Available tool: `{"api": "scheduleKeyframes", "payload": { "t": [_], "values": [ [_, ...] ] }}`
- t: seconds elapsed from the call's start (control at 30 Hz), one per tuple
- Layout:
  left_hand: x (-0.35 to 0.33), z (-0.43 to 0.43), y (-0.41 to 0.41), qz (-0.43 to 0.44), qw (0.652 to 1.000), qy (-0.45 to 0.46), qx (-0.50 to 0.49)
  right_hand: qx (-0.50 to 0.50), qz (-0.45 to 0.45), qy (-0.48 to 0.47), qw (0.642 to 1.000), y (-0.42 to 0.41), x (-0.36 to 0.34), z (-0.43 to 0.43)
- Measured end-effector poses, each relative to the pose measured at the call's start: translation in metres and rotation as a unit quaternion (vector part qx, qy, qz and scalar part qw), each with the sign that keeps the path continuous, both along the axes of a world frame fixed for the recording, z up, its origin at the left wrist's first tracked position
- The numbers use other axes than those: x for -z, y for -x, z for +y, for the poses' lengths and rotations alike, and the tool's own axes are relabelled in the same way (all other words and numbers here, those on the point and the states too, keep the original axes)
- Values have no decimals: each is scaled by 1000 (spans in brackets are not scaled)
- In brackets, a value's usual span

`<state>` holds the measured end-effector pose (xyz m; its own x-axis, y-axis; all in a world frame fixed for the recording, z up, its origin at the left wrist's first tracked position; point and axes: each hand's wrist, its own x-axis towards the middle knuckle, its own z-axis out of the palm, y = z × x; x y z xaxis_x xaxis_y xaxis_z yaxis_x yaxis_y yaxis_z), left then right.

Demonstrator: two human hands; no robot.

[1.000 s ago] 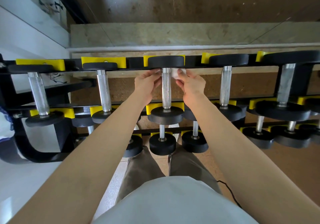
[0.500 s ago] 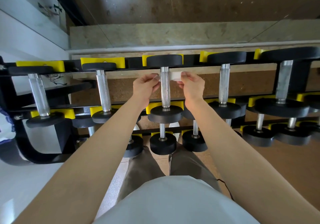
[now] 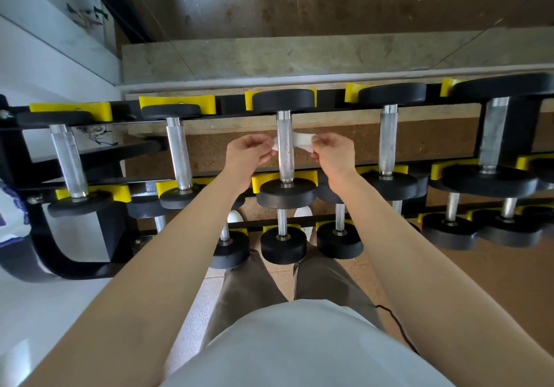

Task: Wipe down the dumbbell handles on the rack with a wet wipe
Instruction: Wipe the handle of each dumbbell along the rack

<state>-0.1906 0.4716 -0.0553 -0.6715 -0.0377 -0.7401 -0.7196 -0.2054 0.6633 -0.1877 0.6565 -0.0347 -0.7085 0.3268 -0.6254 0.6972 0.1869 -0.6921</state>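
A black rack (image 3: 21, 147) with yellow cradles carries several dumbbells with knurled steel handles. The middle top-row dumbbell handle (image 3: 284, 159) has a white wet wipe (image 3: 301, 141) looped behind it. My left hand (image 3: 247, 154) pinches the wipe's left end just left of the handle. My right hand (image 3: 332, 154) pinches the right end just right of it. Both hands sit about midway along the handle. The part of the wipe behind the handle is hidden.
Neighbouring handles stand left (image 3: 179, 154) and right (image 3: 388, 144) of the wiped one, and a thick one (image 3: 494, 135) far right. Lower rows hold smaller dumbbells (image 3: 283, 247). A mirror wall and ledge (image 3: 269, 60) rise behind the rack. My legs stand close below.
Both hands have moved down the handle from just under the top weight to about its middle, pulling the wipe along with them and spreading slightly apart.
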Motion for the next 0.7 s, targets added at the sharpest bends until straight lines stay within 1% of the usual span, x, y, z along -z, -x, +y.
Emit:
{"api": "scheduleKeyframes", "payload": {
  "t": [0.07,0.17,0.23,0.3,0.4,0.47,0.6,0.7],
  "values": [
    [-2,-11,-2,-3,1000,0,6,-46,-5,7,999,-3,2,-5],
    [-5,-32,-9,-8,1000,-24,-4,-118,-22,15,993,-4,2,-15],
    [-5,-36,-13,-15,999,-33,-8,-136,-24,16,990,-4,1,-15],
    [-3,-30,-14,-28,999,-20,1,-130,-22,9,991,-5,-1,-6],
    [1,-11,-16,-22,996,36,78,-103,-29,-19,994,-10,1,12],
    [3,-7,-17,-9,991,64,120,-107,-35,-15,993,-14,3,17],
    [-6,-31,-21,-13,980,78,181,-216,-36,-43,975,-20,6,1],
    [-12,-39,-26,-13,974,99,203,-262,-44,-64,962,-20,6,-6]
  ]
}}
